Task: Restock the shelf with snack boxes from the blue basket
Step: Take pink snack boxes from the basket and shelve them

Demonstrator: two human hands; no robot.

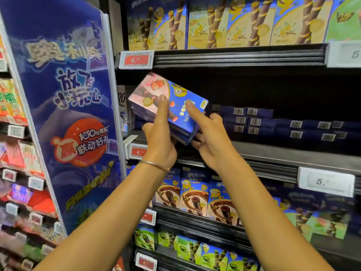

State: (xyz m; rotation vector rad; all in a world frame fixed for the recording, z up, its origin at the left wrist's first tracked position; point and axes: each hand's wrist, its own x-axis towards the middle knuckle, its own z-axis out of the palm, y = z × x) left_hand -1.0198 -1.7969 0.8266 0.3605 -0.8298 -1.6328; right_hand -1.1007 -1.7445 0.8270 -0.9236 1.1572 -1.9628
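Observation:
Both hands hold a small stack of pink and blue snack boxes, tilted, at the left front of the middle shelf. My left hand grips the stack from its near left side, one finger lying across the top box's face. From the right, my right hand grips it with the index finger on the top face and the other fingers under the stack. Further right on the same shelf lie dark blue boxes stacked flat, barcodes facing out. The blue basket is not in view.
A blue promotional divider panel stands at the left of the shelf bay. Above, yellow snack boxes fill the upper shelf. Brown boxes and green boxes stand on the lower shelves. Price tags line the shelf edges.

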